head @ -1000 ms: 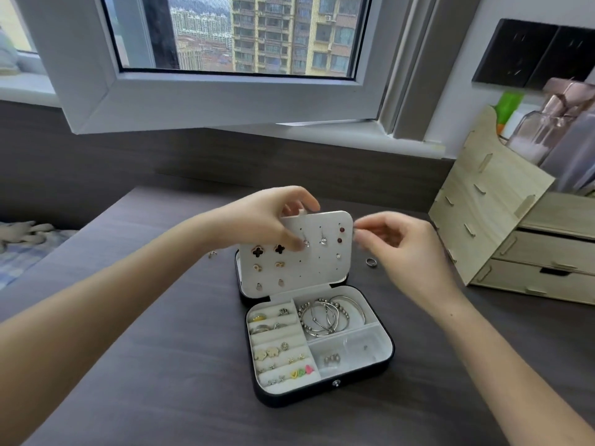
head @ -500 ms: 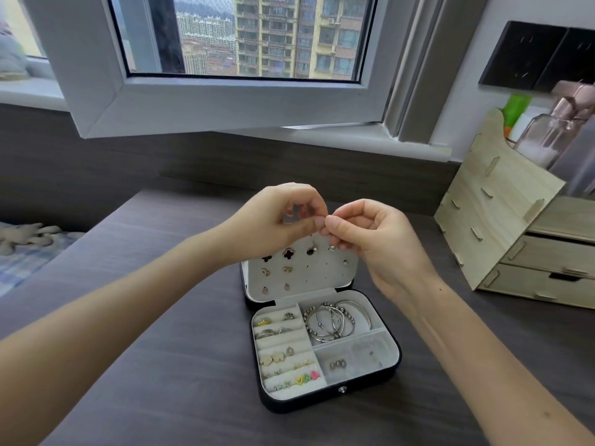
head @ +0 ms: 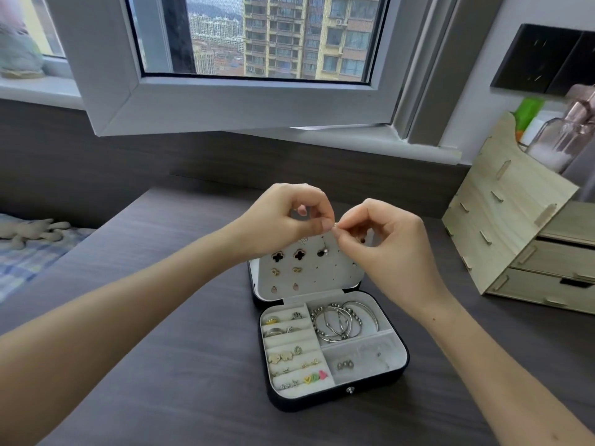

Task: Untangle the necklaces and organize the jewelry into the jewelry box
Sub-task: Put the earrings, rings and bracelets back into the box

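— What is seen nearest?

— A black box (head: 306,403), round-cornered with a metal snap, is set open on a dark wood-grain desk (head: 161,365), low in the middle of the frame. Its pale, velvety tray is divided. Padded rolls at the left are filled with rings and studs (head: 289,358), smooth silver bangles (head: 341,320) are piled at the upper right, and a few small items lie at the lower right.

— And beyond that?

— The white lid (head: 289,280) is propped upright and pierced with holes, with clover and gold studs pinned along its left part. Above it, at mid-frame, a tiny metallic piece (head: 335,224) is pinched between the curled fingertips of the left hand (head: 283,220) and the right hand (head: 386,246). What it is cannot be told.

— Which step is judged to be in hand?

— Probably an earring is being readied for the lid. A fine, steady push into a free hole would be called for next. No necklace can be made out.

— Farthest?

— A plywood organiser (head: 502,220) is seen at the right, and a white window frame (head: 225,101) above.
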Demonstrator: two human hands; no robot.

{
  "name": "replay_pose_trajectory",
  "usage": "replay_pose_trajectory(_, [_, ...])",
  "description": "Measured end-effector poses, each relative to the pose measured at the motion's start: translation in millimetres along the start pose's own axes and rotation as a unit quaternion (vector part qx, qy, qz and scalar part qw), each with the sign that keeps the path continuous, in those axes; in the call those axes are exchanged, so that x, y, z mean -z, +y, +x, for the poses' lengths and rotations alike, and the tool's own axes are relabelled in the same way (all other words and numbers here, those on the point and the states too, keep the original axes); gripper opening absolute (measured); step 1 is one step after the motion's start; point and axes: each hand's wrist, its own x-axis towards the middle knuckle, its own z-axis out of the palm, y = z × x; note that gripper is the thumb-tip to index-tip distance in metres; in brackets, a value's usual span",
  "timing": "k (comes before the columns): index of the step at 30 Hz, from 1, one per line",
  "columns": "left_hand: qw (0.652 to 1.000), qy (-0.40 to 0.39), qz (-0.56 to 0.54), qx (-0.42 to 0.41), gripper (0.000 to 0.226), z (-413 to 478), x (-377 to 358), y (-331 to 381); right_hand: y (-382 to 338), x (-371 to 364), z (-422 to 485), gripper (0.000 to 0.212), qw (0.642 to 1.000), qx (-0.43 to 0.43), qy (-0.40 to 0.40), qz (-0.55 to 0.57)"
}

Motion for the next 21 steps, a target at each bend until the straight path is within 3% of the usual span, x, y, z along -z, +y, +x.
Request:
replay_pose_trajectory(4, [0.997, 0.019, -0.05, 0.059, 0.008, -1.6, 6.2, -11.1, 10.1, 8.1, -8.3, 0.012, 0.998, 0.047, 0.029, -0.04])
replay_pose_trajectory(12, [0.987, 0.064, -0.088, 0.122, 0.01, 6.4, 0.0, -13.5, 42.4, -5.7, -25.5, 0.017, 0.989, -0.139, 0.029, 0.044])
replay_pose_trajectory(21, [0.982, 0.069, -0.092, 0.151, 0.007, 3.4, 1.6, -14.3, 53.9, -25.7, -21.8, 0.003, 0.996, -0.063, 0.051, -0.046])
